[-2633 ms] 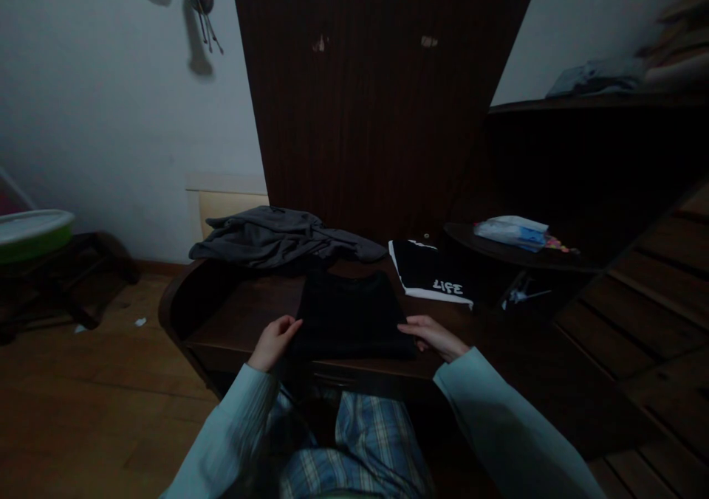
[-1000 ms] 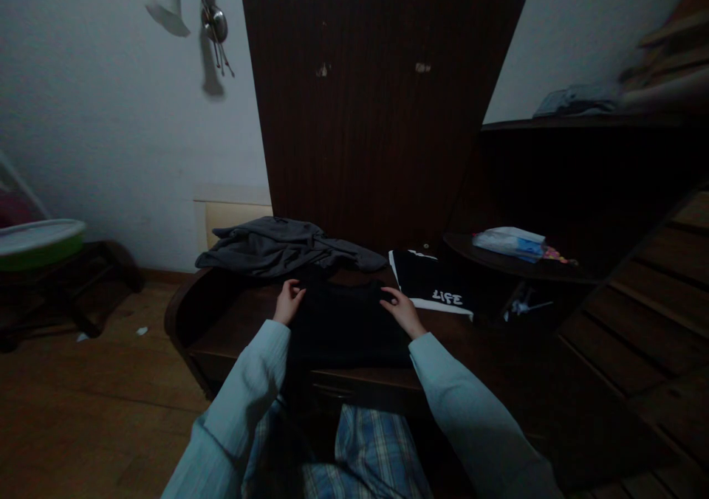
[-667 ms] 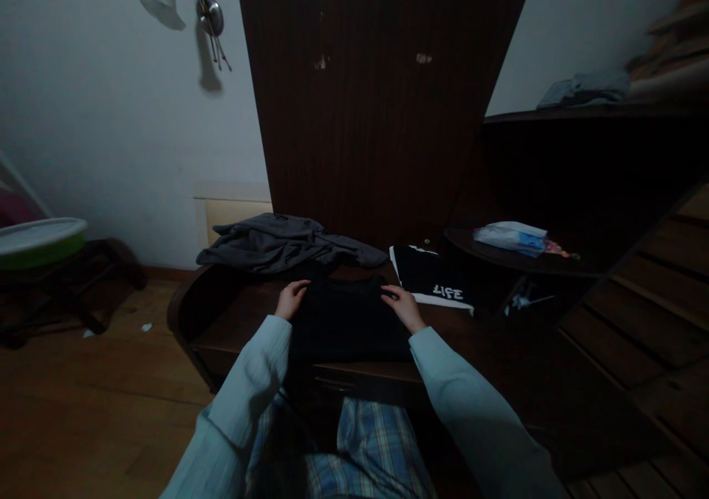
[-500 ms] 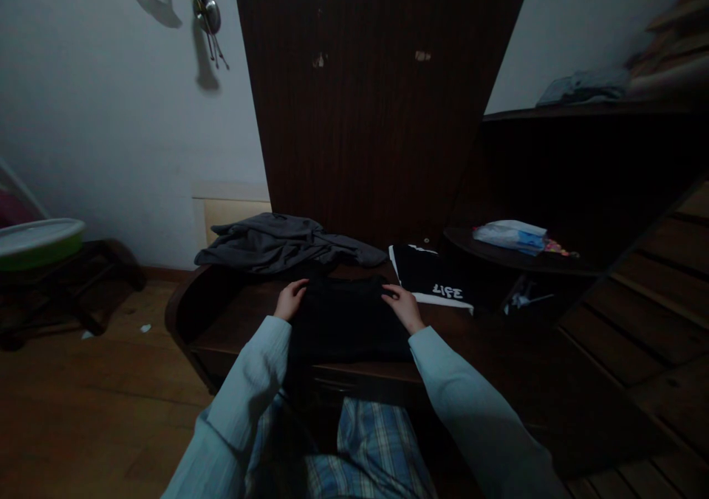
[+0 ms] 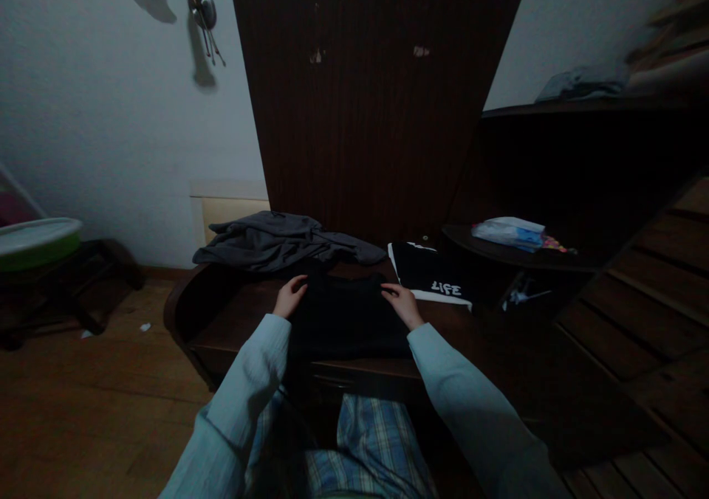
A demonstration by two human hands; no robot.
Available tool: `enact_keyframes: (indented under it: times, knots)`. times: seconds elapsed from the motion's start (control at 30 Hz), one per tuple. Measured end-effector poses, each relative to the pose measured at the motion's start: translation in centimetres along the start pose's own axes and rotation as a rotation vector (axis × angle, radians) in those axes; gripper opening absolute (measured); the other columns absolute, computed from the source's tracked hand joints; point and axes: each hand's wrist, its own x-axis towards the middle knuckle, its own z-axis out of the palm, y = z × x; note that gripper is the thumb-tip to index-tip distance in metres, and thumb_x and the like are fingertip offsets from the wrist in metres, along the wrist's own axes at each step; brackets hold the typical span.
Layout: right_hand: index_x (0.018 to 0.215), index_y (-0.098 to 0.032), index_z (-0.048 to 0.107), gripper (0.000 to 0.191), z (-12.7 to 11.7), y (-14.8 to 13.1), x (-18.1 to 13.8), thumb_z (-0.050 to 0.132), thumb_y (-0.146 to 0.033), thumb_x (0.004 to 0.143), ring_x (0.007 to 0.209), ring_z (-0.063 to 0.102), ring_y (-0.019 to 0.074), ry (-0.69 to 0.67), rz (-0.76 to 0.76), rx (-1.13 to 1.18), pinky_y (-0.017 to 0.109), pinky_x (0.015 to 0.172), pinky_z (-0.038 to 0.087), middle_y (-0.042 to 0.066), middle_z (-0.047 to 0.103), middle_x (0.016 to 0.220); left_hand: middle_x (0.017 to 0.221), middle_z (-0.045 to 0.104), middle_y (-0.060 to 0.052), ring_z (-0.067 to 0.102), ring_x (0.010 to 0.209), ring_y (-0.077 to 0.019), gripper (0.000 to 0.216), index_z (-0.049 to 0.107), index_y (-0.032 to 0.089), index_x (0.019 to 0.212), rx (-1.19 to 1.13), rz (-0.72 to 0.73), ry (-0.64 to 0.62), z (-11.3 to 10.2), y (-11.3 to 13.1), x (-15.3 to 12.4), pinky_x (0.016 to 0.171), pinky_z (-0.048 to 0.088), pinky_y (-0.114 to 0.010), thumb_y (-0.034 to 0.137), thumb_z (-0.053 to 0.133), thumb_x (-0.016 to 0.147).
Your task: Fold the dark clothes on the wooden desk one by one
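Observation:
A black garment, folded into a rough rectangle, lies on the dark wooden cabinet top in front of me. Its exact kind is hard to make out in the dim light. My left hand pinches its far left corner between thumb and fingers. At the far right corner, my right hand does the same, with the fingers closed on the cloth. Just beyond the right hand lies a folded black-and-white garment with white lettering.
Behind the black garment, a crumpled grey garment lies along the back. A plastic packet sits on the rounded shelf at right. To the left, a green basin rests on a dark stool. A tall dark panel rises behind.
The view has shifted very slightly. Both hands stay at the far corners of the black garment, with hardly any visible movement of the cloth.

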Motion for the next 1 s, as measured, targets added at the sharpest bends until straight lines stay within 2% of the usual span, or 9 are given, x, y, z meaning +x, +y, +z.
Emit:
enact_keyframes:
  times: [0.33, 0.47, 0.57, 0.67, 0.73, 0.8, 0.9, 1.0]
  knots:
    - [0.085, -0.022, 0.066, 0.025, -0.1, 0.2, 0.0, 0.057, -0.025, 0.062, 0.079, 0.059, 0.0175, 0.01, 0.03, 0.024, 0.03, 0.075, 0.046, 0.002, 0.066, 0.086, 0.084, 0.064, -0.005, 0.059, 0.078, -0.0171, 0.031, 0.061, 0.016, 0.094, 0.027, 0.008, 0.0, -0.1, 0.4, -0.1, 0.073, 0.047, -0.029, 0.026, 0.053, 0.066]
    - [0.105, -0.019, 0.059, 0.041, -0.3, -0.1, -0.2, 0.056, -0.029, 0.065, 0.065, 0.059, 0.016, -0.062, 0.079, 0.075, 0.028, 0.062, 0.047, 0.001, 0.065, 0.074, 0.081, 0.061, -0.003, 0.057, 0.073, -0.0142, 0.039, 0.059, 0.016, 0.101, 0.052, 0.024, 0.085, 0.0, 0.6, -0.2, 0.069, 0.045, -0.025, 0.029, 0.056, 0.065]
    - [0.113, -0.021, 0.053, 0.046, -0.3, -0.6, -0.5, 0.054, -0.031, 0.068, 0.067, 0.059, 0.0154, -0.079, 0.081, 0.16, 0.027, 0.063, 0.047, 0.002, 0.065, 0.082, 0.067, 0.056, 0.002, 0.054, 0.062, -0.0113, 0.05, 0.052, 0.016, 0.112, 0.02, -0.026, 0.089, 0.2, 0.6, -0.5, 0.061, 0.045, -0.023, 0.036, 0.055, 0.067]
    - [0.106, -0.022, 0.057, 0.039, -0.5, -1.1, -1.0, 0.054, -0.033, 0.068, 0.077, 0.059, 0.0159, -0.05, 0.051, 0.213, 0.027, 0.069, 0.046, 0.003, 0.062, 0.095, 0.061, 0.055, 0.003, 0.054, 0.058, -0.0117, 0.059, 0.045, 0.015, 0.121, -0.025, -0.084, 0.036, 0.0, 1.0, -1.2, 0.057, 0.045, -0.022, 0.042, 0.053, 0.069]
    - [0.102, -0.022, 0.059, 0.039, -0.9, -1.2, -1.6, 0.055, -0.036, 0.067, 0.079, 0.058, 0.0164, -0.022, 0.055, 0.196, 0.027, 0.069, 0.045, 0.004, 0.061, 0.095, 0.067, 0.06, 0.0, 0.058, 0.065, -0.0139, 0.062, 0.042, 0.015, 0.124, -0.04, -0.11, 0.001, -0.4, 1.6, -2.1, 0.06, 0.046, -0.023, 0.043, 0.053, 0.07]
    - [0.107, -0.021, 0.056, 0.045, -1.5, -1.0, -2.4, 0.056, -0.039, 0.066, 0.072, 0.057, 0.0155, -0.048, 0.077, 0.188, 0.026, 0.063, 0.044, 0.003, 0.061, 0.086, 0.079, 0.064, -0.003, 0.06, 0.076, -0.0167, 0.064, 0.04, 0.015, 0.126, -0.053, -0.117, -0.037, -1.1, 2.2, -3.5, 0.065, 0.047, -0.024, 0.045, 0.052, 0.071]
    - [0.113, -0.019, 0.052, 0.053, -2.5, -0.4, -3.8, 0.054, -0.044, 0.067, 0.053, 0.05, 0.0116, -0.214, 0.089, 0.203, 0.022, 0.049, 0.038, -0.001, 0.056, 0.065, 0.101, 0.064, -0.006, 0.058, 0.091, -0.0195, 0.064, 0.04, 0.018, 0.126, -0.096, -0.087, -0.12, -2.0, 3.1, -5.7, 0.074, 0.048, -0.026, 0.049, 0.051, 0.071]
    - [0.1, -0.018, 0.06, 0.043, -3.3, 0.0, -4.6, 0.053, -0.045, 0.068, 0.051, 0.047, 0.0109, -0.348, 0.06, 0.194, 0.021, 0.046, 0.035, -0.001, 0.055, 0.062, 0.112, 0.059, -0.005, 0.055, 0.098, -0.02, 0.064, 0.043, 0.02, 0.124, -0.159, -0.082, -0.185, -2.6, 3.5, -7.3, 0.079, 0.046, -0.028, 0.052, 0.052, 0.069]
